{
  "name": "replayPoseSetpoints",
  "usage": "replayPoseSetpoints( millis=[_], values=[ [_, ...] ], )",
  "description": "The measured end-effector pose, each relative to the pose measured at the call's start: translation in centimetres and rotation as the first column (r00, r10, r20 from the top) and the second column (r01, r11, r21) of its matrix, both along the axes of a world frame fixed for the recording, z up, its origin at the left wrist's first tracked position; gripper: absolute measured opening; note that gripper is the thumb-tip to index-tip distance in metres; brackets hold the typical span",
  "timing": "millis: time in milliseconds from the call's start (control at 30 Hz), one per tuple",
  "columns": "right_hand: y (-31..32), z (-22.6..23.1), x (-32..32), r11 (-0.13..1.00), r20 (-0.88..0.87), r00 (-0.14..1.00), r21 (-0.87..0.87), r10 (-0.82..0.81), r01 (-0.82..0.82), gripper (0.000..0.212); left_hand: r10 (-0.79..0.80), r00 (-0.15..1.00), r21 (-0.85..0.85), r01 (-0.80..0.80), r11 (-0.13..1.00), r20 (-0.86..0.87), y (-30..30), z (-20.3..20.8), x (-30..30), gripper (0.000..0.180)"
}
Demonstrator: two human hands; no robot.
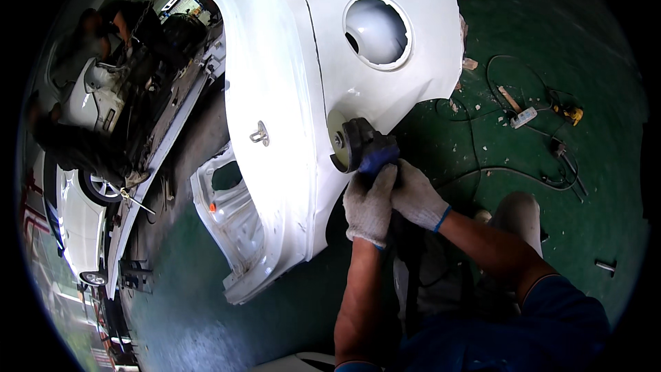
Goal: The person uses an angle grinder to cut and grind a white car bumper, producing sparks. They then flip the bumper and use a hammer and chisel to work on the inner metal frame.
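Note:
Both my hands, in white knit gloves, are closed round an angle grinder [372, 153] with a blue body and black guard. My left hand [370, 207] wraps it from the left, and my right hand [418, 195] grips it from the right, close beside. The grinder's cutting disc [337, 139] stands at the white car body panel [275, 41], at the lower end of a dark cut line [313, 34] that runs up the panel. Whether the disc touches the metal I cannot tell. A round opening [377, 31] and a small metal striker [259, 134] show on the panel.
On the green floor at right lie cables [509, 171], a power strip [524, 118], a yellow tool [573, 114], a hammer [606, 266] and scattered debris. At left, two people [82, 138] are by car parts and a ramp [162, 158], near a white car [81, 217].

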State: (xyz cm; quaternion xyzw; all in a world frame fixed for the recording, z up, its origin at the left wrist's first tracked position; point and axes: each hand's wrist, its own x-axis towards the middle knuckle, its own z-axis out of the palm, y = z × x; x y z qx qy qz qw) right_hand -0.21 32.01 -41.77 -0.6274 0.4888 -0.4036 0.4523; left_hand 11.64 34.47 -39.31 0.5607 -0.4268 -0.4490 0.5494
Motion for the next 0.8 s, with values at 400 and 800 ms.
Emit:
replayPoseSetpoints(
  millis=[400,800],
  values=[
    [-0.4,0.4,-0.2,1.0,0.05,0.999,-0.003,0.015,-0.015,0.049,-0.024,0.994,0.053,0.018,0.998,0.108,-0.8,0.2,0.5,0.05],
    [-0.7,1.4,-0.1,1.0,0.021,1.0,-0.002,0.023,-0.023,0.046,-0.047,0.996,-0.013,0.046,0.999,-0.078,-0.7,1.4,0.0,0.036]
  ],
)
